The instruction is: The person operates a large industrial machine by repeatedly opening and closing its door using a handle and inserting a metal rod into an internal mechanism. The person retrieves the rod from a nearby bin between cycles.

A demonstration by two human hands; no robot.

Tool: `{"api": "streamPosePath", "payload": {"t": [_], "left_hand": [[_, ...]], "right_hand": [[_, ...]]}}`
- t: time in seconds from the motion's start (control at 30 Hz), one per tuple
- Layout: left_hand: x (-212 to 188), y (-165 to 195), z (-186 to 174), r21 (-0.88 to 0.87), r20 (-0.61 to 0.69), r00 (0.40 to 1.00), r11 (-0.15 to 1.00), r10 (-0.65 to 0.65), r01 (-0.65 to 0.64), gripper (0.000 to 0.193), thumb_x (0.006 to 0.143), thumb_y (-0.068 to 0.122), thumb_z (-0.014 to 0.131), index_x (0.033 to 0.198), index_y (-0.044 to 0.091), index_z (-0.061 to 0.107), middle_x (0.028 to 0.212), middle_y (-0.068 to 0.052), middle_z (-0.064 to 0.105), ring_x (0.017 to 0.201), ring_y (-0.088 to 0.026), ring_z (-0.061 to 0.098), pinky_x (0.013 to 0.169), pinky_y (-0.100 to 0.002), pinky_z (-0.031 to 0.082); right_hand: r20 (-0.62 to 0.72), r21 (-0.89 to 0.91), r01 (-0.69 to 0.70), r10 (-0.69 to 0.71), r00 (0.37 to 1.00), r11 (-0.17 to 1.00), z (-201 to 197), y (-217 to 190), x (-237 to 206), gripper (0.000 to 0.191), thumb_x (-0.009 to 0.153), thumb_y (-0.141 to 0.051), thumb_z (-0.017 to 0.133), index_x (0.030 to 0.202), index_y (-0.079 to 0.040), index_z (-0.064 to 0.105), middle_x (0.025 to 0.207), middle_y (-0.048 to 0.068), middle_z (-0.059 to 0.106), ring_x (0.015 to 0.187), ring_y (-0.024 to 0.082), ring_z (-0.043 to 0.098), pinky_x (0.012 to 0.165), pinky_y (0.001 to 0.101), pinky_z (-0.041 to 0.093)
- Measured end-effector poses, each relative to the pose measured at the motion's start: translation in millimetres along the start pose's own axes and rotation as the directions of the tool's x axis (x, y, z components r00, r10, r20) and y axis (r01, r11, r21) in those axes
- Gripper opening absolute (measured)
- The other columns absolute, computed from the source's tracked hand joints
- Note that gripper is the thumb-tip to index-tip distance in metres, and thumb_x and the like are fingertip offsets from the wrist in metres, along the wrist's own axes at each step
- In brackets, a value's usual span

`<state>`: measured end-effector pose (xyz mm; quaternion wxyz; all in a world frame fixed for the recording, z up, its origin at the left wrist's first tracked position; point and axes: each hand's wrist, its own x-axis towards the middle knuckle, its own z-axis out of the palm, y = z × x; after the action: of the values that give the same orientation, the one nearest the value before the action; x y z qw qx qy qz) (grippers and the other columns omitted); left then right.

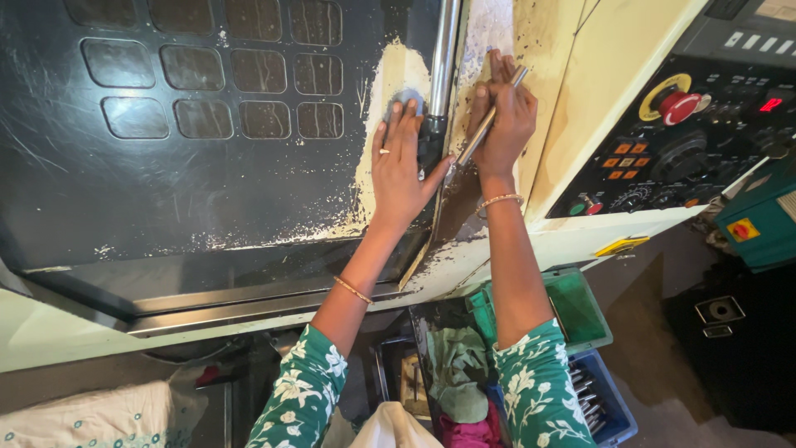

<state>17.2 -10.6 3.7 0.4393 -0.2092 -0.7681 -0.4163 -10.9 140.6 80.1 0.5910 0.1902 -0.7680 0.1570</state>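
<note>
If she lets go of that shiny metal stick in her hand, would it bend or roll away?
The metal rod in the right hand looks straight and thin, so probably stiff, not bendy. It seems round and smooth, so it would likely roll or slide if dropped. It is probably fairly light, since a few fingers hold it.

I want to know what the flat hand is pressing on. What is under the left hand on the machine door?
Under the left hand a grey round pad peeks out past the fingertips, against the dark door. Most of the pad is covered by the fingers.

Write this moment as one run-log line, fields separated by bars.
left hand presses grey pad on machine door | right hand holds metal tool
</note>
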Motion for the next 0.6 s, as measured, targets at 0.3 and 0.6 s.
{"api": "streamPosePath", "payload": {"t": [0.3, 0.6], "left_hand": [[-0.4, 0.6, -1.2, -0.004, 0.016, 1.0, 1.0, -0.009, 0.009, 0.072, 0.093, 0.041, 0.078, 0.142, -0.003, 0.049, 0.16, -0.018, 0.043, 0.155, -0.033, 0.034, 0.127, -0.049, 0.021], [0.1, 0.3, -1.0, -0.003, 0.017, 1.0, 1.0, -0.009, 0.009, 0.071, 0.093, 0.04, 0.078, 0.142, -0.003, 0.05, 0.16, -0.018, 0.043, 0.155, -0.033, 0.034, 0.128, -0.048, 0.021]], "right_hand": [[0.051, -0.029, -0.194, 0.196, 0.979, 0.98, 2.3, 0.7, -5.0, 0.01, 0.101, -0.008, 0.068, 0.092, -0.004, 0.064, 0.11, 0.018, 0.075, 0.111, 0.032, 0.071, 0.101, 0.0405, 0.046], [-0.044, -0.023, -0.001, 0.0, 0.999, 1.0, 0.3, -2.3, -0.8, 0.012, 0.101, -0.006, 0.065, 0.092, -0.004, 0.059, 0.117, 0.023, 0.073, 0.116, 0.036, 0.069, 0.1, 0.0401, 0.046]]}}
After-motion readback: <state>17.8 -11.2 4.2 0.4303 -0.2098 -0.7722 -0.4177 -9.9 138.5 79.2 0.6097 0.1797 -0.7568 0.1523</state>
